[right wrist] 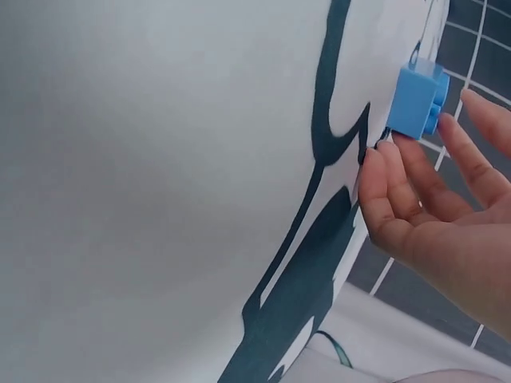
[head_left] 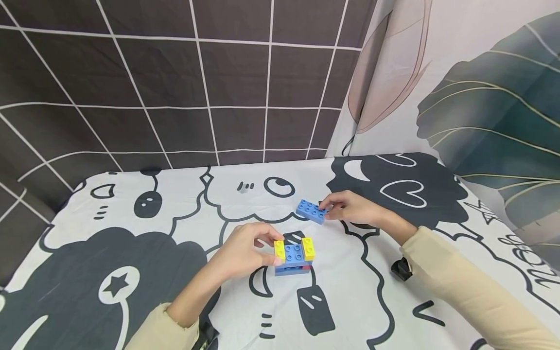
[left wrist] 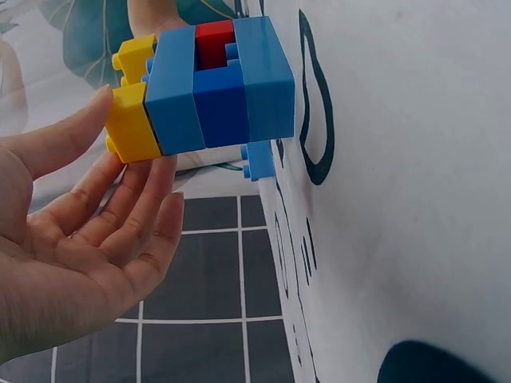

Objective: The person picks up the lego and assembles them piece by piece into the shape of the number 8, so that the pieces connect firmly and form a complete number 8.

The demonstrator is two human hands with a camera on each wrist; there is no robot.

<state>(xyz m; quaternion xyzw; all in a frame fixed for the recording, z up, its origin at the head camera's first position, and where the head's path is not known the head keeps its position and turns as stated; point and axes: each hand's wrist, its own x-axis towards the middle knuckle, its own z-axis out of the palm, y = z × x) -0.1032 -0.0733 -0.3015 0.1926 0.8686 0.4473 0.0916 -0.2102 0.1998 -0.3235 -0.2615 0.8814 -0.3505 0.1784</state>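
Note:
A small stack of toy building bricks [head_left: 294, 252] stands on the cloth, mostly blue, with a red brick [left wrist: 214, 44] between its blue layers. Yellow bricks sit on top at both ends, the left one [head_left: 279, 250] and the right one [head_left: 308, 249]. My left hand [head_left: 247, 250] pinches the left yellow brick, thumb on its near side and fingers behind. Farther back, a loose blue brick [head_left: 309, 211] lies studs up. With its fingertips at that brick's right end, my right hand [head_left: 350, 208] holds it; the right wrist view shows the brick [right wrist: 411, 102] against the fingers.
A white cloth [head_left: 350, 296] with black cartoon drawings covers the table. Behind it hangs a dark cloth with a white grid [head_left: 236, 73], and at the right a leaf-patterned curtain [head_left: 494, 112]. Dark straps show at both wrists.

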